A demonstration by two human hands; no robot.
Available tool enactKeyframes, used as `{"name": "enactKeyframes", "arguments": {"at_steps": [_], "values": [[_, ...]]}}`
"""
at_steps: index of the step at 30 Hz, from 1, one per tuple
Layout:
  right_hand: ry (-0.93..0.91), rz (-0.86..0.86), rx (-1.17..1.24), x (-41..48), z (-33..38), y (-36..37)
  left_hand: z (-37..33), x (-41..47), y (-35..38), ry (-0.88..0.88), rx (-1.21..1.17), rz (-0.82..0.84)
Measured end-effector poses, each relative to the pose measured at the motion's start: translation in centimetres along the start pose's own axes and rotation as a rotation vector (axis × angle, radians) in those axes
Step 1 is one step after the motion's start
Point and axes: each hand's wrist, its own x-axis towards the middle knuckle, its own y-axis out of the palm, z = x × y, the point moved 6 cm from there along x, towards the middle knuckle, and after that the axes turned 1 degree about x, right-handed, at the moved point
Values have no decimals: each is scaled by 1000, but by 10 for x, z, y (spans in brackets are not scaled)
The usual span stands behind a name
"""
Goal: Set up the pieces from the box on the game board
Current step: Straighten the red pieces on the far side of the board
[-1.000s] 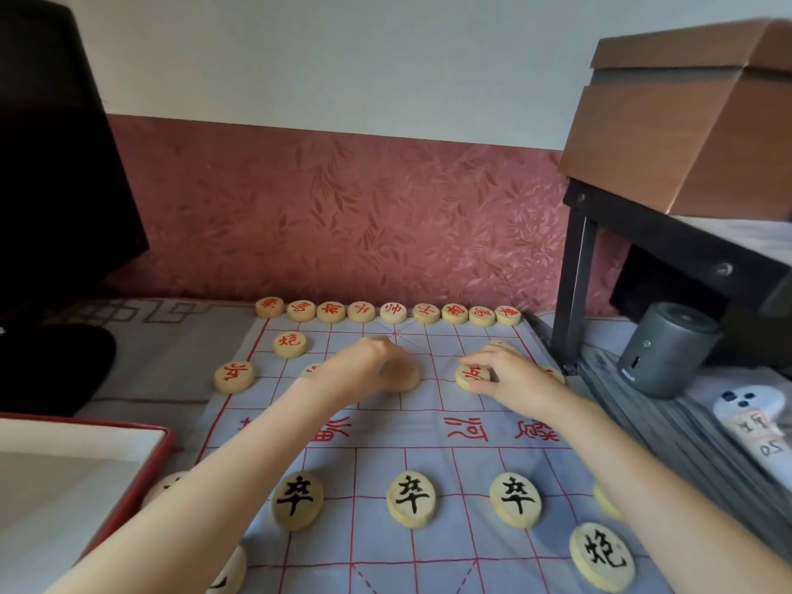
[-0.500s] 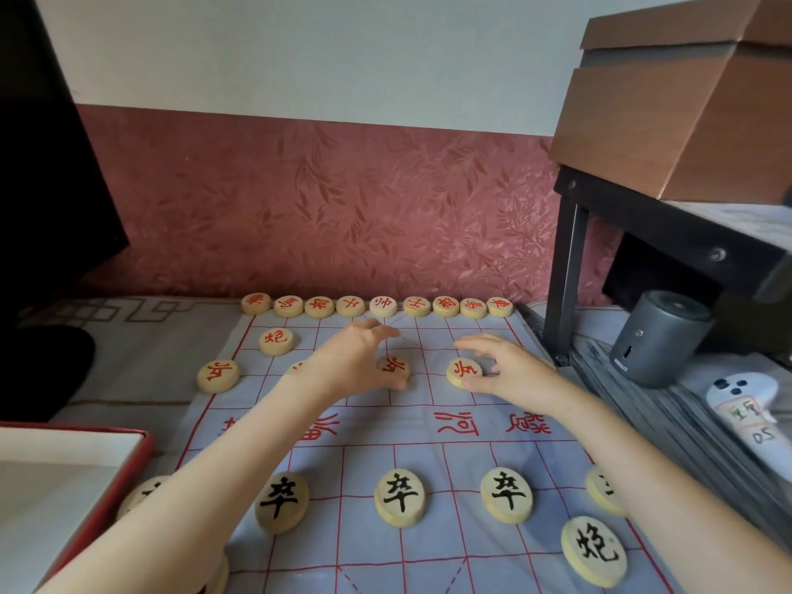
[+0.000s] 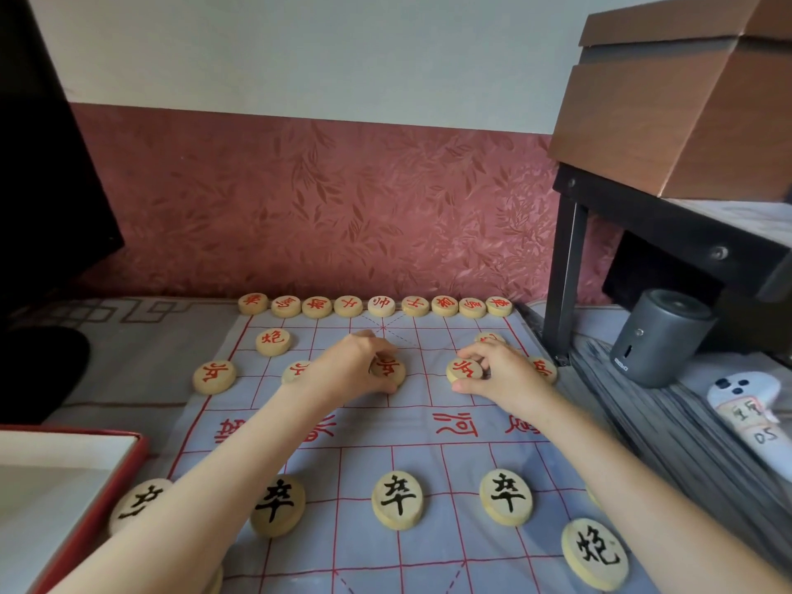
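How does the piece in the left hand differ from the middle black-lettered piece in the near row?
The held piece has a red character, the near piece a black one. The left hand pinches the held piece; nothing touches the near piece. Both are pale round discs.

You wore the only camera on your head; it looked forward and down, close over the game board [image 3: 385, 439] in the lower frame, wall [image 3: 343, 199] across the top.
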Motion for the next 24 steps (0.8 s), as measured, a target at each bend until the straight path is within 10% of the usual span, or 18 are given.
{"name": "enactKeyframes", "arguments": {"at_steps": [24], "values": [[16, -109, 63, -4, -3, 3, 0, -6, 3, -42, -23, -25]]}}
